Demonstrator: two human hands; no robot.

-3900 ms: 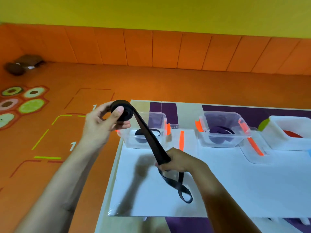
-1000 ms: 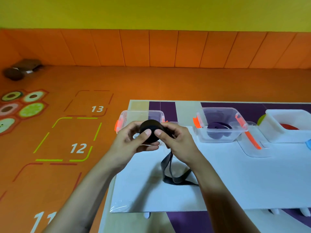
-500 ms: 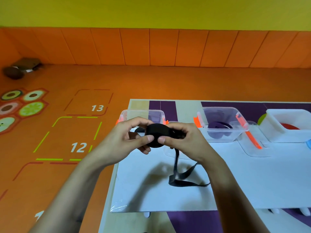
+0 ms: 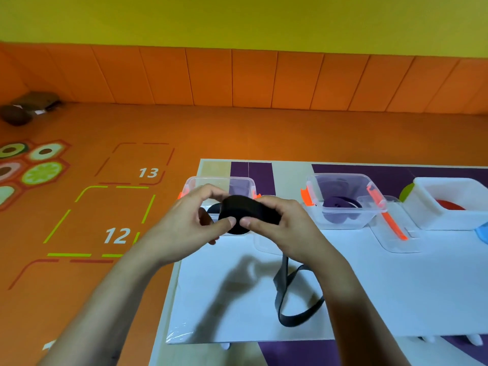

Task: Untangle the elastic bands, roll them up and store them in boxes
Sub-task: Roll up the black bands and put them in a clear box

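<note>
Both hands hold a black elastic band (image 4: 244, 213) wound into a thick roll above the white board (image 4: 396, 294). My left hand (image 4: 184, 228) pinches the roll's left side with thumb and fingers. From the right, my right hand (image 4: 285, 228) grips it. A short loose tail (image 4: 290, 305) of the band hangs under my right hand and loops on the board. Behind the roll stands a clear box (image 4: 221, 182) with orange clips; a black band lies inside, mostly hidden.
A second clear box (image 4: 343, 204) holds a rolled purple band, its lid (image 4: 396, 233) lying beside it. A white bin (image 4: 449, 204) with something red inside stands far right. Orange floor with painted numbers lies left of the board.
The roll has grown thicker and the loose tail shorter since the earliest frame. Over the last second both hands stayed on the roll, turning it, while the tail's loop shifted right on the board.
</note>
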